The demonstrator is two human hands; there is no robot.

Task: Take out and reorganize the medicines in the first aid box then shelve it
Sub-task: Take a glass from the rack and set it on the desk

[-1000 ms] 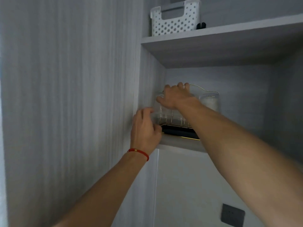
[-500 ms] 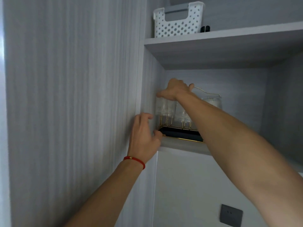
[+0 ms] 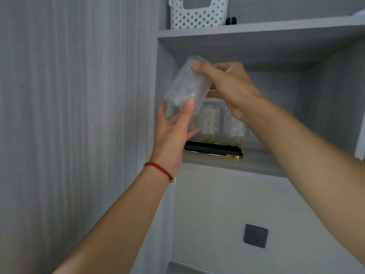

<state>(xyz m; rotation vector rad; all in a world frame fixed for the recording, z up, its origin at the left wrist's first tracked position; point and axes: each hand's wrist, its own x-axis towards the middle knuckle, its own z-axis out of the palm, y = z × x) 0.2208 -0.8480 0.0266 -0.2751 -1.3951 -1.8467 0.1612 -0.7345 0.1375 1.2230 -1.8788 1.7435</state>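
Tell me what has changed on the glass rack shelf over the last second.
The right hand has lifted one clear glass up off the rack and tilted it; the left hand, earlier at the shelf edge, has come up to cup its lower end. The other glasses, the rack and the white basket above stay put.
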